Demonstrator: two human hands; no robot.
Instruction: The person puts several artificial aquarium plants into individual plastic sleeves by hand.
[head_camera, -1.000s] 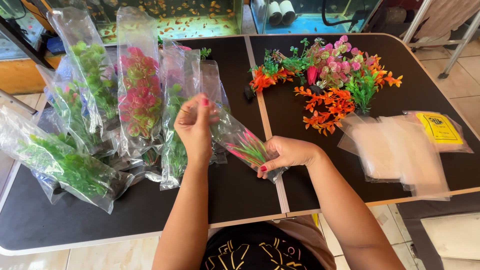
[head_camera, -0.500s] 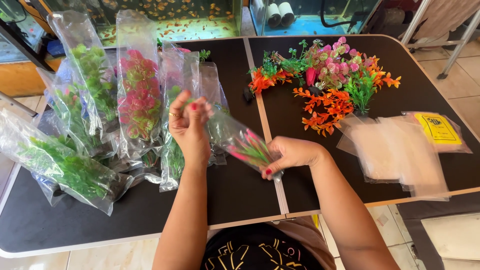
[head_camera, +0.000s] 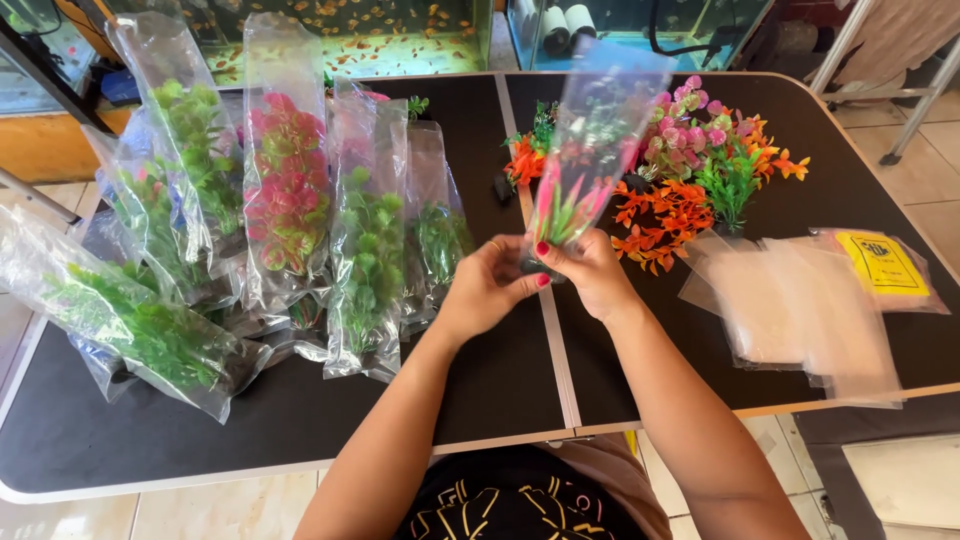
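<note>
Bagging step, I'd say: my left hand (head_camera: 487, 285) and right hand (head_camera: 590, 270) both grip the clear bag (head_camera: 600, 140) holding a pink-green plastic plant (head_camera: 568, 205); it probably joins the bagged plants (head_camera: 290, 200) next.

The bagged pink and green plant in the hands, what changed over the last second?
The bagged plant was lifted from lying flat to upright. The left hand dropped from the bag's top to its base beside the right hand; both hold it. The packed bags, loose plants and empty bags stayed.
</note>
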